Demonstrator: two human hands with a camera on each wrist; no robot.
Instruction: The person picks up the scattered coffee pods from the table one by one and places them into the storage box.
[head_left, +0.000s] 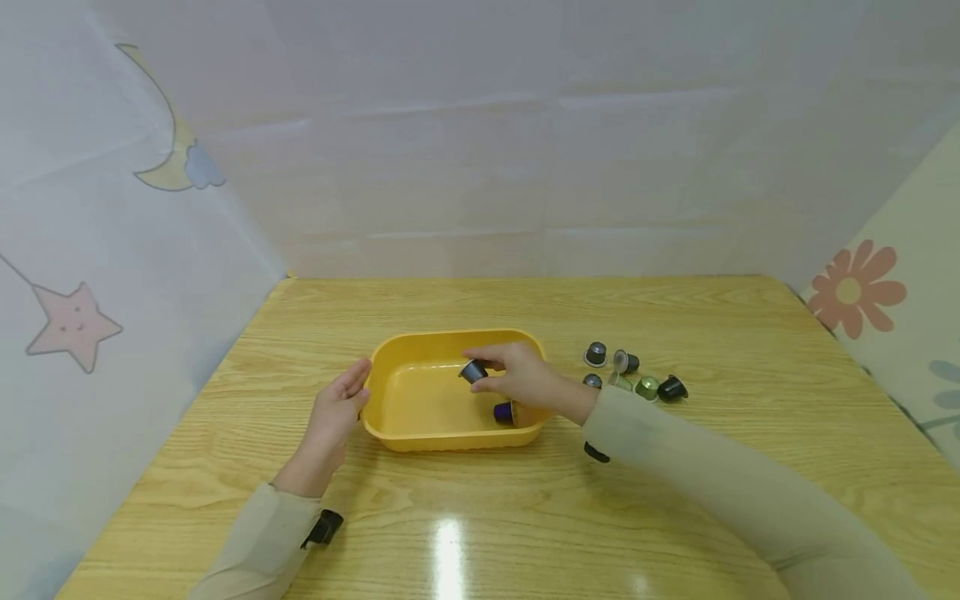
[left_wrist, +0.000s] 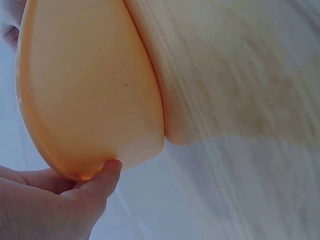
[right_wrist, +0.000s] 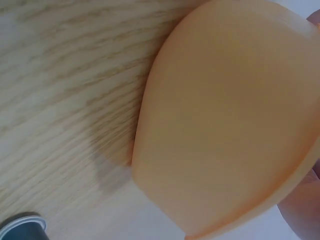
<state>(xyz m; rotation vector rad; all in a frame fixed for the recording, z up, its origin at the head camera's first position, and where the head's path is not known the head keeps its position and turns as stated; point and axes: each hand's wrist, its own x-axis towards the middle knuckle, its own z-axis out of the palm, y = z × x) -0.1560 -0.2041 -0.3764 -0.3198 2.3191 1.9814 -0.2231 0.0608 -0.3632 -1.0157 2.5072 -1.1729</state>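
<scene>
Over the right half of a yellow tub (head_left: 442, 437), my right hand (head_left: 521, 375) pinches a dark grey coffee capsule (head_left: 473, 372) between thumb and fingers. Beneath that hand, a purple coffee capsule (head_left: 503, 413) lies on its side inside the tub. My left hand (head_left: 333, 417) is at the tub's left end, its fingers fairly straight along the rim. In the left wrist view, the left thumb (left_wrist: 107, 175) touches the outer wall. The right wrist view shows mostly the tub's outer wall (right_wrist: 225, 115), with only part of the right hand at the edge.
Right of the tub, several coffee capsules lie on the wooden table (head_left: 450, 492), among them a green capsule (head_left: 647, 387), a black capsule (head_left: 672, 388) and a grey capsule (head_left: 596, 353). My right sleeve (head_left: 705, 467) hides part of that area. Pale printed sheets stand around the table.
</scene>
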